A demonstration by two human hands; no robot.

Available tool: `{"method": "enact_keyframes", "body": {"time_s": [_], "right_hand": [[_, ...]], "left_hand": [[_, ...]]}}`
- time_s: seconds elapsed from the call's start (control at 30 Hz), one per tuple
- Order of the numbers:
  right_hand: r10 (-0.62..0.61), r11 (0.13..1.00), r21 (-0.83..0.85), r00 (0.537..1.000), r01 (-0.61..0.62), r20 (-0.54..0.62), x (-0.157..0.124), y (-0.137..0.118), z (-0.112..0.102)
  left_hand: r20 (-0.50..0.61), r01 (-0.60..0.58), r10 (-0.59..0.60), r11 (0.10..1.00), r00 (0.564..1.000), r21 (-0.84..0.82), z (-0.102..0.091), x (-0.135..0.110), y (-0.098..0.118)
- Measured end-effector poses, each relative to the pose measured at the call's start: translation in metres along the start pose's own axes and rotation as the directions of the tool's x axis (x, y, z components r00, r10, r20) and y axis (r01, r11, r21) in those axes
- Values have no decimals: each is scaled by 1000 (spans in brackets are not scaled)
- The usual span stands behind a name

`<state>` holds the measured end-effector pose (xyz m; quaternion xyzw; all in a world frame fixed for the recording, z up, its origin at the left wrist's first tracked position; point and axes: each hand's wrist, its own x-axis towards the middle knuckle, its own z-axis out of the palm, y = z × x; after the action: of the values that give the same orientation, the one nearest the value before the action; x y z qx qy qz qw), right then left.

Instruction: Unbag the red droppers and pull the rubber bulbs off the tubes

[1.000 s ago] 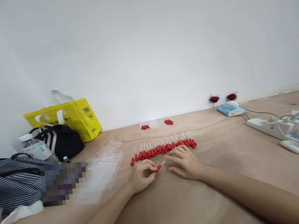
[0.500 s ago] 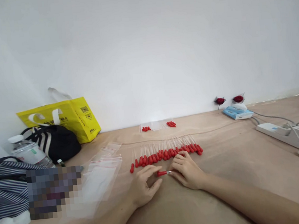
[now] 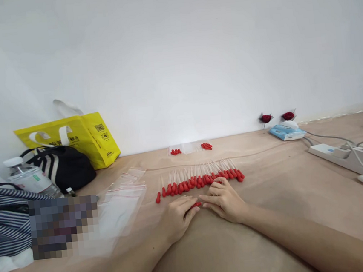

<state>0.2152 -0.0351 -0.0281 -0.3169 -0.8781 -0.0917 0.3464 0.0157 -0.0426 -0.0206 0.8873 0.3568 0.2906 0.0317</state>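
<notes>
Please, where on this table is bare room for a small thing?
Bare table: right of the row of red-bulbed droppers, short of the power strip; also nearer the person, between the left forearm and right forearm. Crowded: the left side, with plastic bags, black bag and yellow bag.

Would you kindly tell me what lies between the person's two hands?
In the head view, a red bulb lies between the left hand, which pinches it, and the right hand.

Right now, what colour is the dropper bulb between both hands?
Red; the dropper bulb shows in the head view.
</notes>
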Motion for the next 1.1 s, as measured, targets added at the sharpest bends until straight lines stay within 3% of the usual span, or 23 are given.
{"method": "enact_keyframes", "body": {"time_s": [0.2, 0.63, 0.9, 1.1], "right_hand": [[-9, 1000, 23, 999, 8, 42, 0, -1, -3], [-3, 995, 100, 999, 0, 32, -2, 0, -3], [151, 985, 80, 987, -154, 46, -22, 9, -7], [227, 943, 230, 970, -240, 85, -20, 0, -6]], "left_hand": [[-34, -32, 32, 999, 999, 15, 0, 0, 3], [35, -25, 28, 996, 999, -86, -6, -2, 4], [-154, 56, -48, 997, 987, 52, -15, -9, -4], [-214, 170, -147, 981, 966, 92, -14, -10, -7]]}}
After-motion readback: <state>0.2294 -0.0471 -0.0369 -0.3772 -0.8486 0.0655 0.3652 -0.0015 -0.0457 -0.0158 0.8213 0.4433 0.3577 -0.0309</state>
